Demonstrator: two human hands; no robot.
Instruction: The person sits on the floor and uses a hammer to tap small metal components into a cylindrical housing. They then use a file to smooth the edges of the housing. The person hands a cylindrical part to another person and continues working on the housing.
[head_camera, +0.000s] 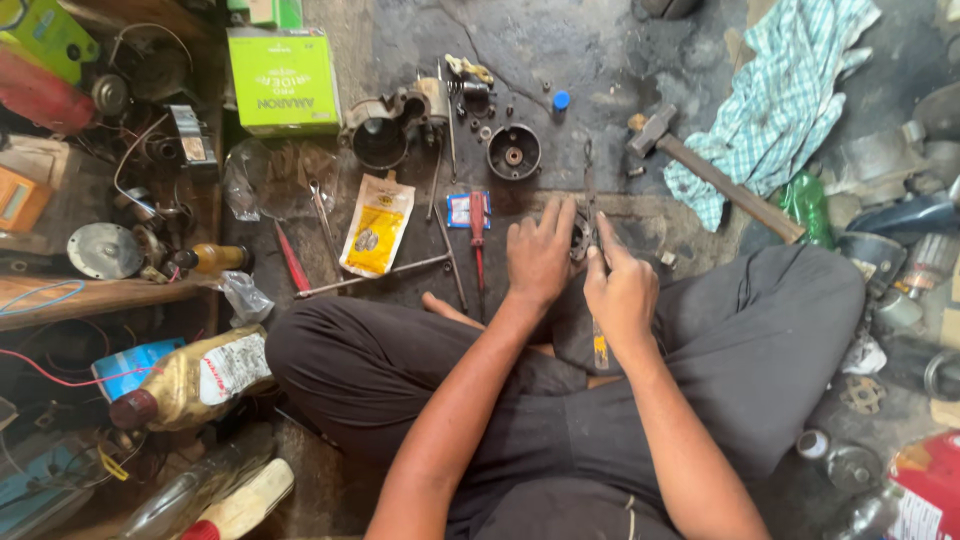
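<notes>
Two hands meet over the floor between the knees. Left hand (538, 255) presses flat, fingers together, on a small dark round part (581, 238), which peeks out at its 3 o'clock edge. Right hand (620, 290) is clamped around a thin tool (597, 345); long axis runs 12 to 6, yellow handle end low, tip at the part. Both hands sit equally near. Hammer (715, 170) lies at 1 o'clock, red screwdriver (478, 240) at 9.

Round metal part (580, 238) (mostly behind both hands)
</notes>
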